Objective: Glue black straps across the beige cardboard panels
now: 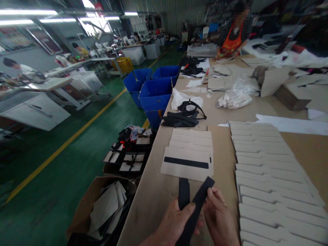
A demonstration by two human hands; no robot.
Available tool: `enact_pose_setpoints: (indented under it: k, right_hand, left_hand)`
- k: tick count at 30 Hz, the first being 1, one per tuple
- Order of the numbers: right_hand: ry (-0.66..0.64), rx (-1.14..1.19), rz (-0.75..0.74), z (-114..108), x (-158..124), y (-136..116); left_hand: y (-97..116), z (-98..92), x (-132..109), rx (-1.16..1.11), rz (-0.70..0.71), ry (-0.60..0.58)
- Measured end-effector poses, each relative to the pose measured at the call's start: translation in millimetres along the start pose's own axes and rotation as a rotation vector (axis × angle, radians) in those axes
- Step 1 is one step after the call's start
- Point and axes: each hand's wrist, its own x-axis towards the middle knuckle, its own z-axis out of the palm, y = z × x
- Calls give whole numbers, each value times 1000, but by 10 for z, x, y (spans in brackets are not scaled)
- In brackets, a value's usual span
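My left hand (173, 223) is closed around several black strips (183, 194), its thumb pressed on top of them. One long black strip (197, 205) slants up to the right out of that grip. Its upper end is pinched between the thumb and fingers of my right hand (219, 217). Just beyond my hands lies a short stack of beige panels (188, 172), and a black strip (186, 162) lies lengthwise across the top one. The lower end of the long strip runs out of view at the bottom edge.
Overlapping rows of beige panels (269, 184) cover the table's right side. More black straps (180, 119) lie farther up, near a clear plastic bag (238, 94). Blue bins (156, 94) and a carton of scraps (85, 191) stand left of the table. A person in an orange apron (232, 41) works at the far end.
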Motion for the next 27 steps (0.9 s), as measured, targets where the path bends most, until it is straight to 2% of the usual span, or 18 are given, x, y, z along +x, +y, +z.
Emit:
enact_pose_setpoints:
  k: [3,6,10,13,16,20,23,27]
  right_hand:
    - [86,98,-118,-53,200,-302]
    - [28,-2,-191,-56,401,-561]
    - [56,-589,-213,158,689,-597]
    - [-122,-1025,-264,455,983,-449]
    - [-247,-1303,-355,779,1330,-298]
    - [-344,-1482,-425,1114,1768,-140]
    - [-425,-1550,-424,1233,2013,-1]
    - [-461,-1622,-443,1266,2197,195]
  left_hand:
    - [197,-238,15,112,7,41]
    - [526,-615,-9,377,137,-1]
    - [873,-1195,136,882,393,-3]
    - [904,-1496,490,1267,523,89]
    - [802,-1601,921,1486,637,162]
    - [615,-1575,1376,1530,681,188]
    - [470,-1568,1593,1552,650,215]
    - [349,-1622,1731,1584,640,236]
